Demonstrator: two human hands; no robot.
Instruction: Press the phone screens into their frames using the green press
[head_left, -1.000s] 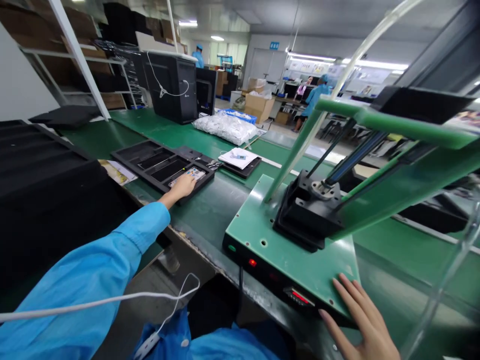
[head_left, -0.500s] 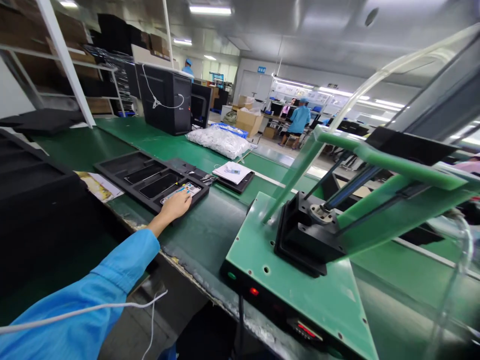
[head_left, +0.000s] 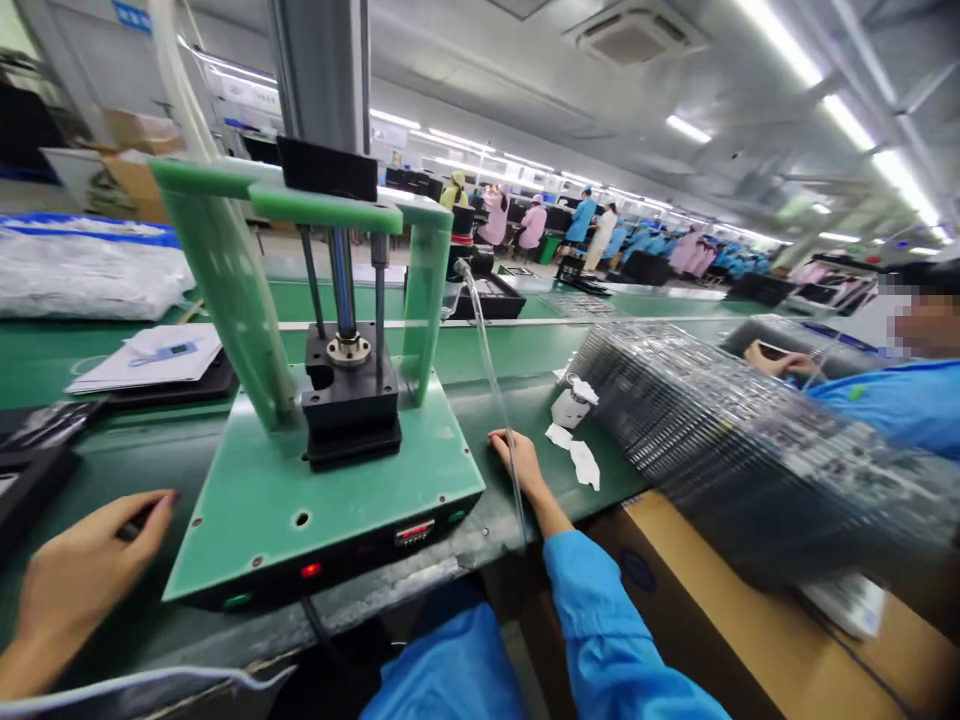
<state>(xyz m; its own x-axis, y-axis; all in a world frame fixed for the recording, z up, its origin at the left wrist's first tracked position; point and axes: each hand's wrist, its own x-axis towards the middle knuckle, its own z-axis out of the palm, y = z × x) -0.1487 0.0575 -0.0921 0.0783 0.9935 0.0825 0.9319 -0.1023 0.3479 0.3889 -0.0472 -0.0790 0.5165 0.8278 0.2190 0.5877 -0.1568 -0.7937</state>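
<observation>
1. Smooth, glossy green plates and a squared black block form the press (head_left: 352,400), midway between both hands
2. Left hand (head_left: 97,565): bent fingers, narrow gap at the tips; right hand (head_left: 517,465): curled near the clear, flexible tube (head_left: 484,345), grip impossible to tell
3. Since earlier, the left hand has left the black tray; ribbed plastic stack (head_left: 675,400) now shows right
</observation>
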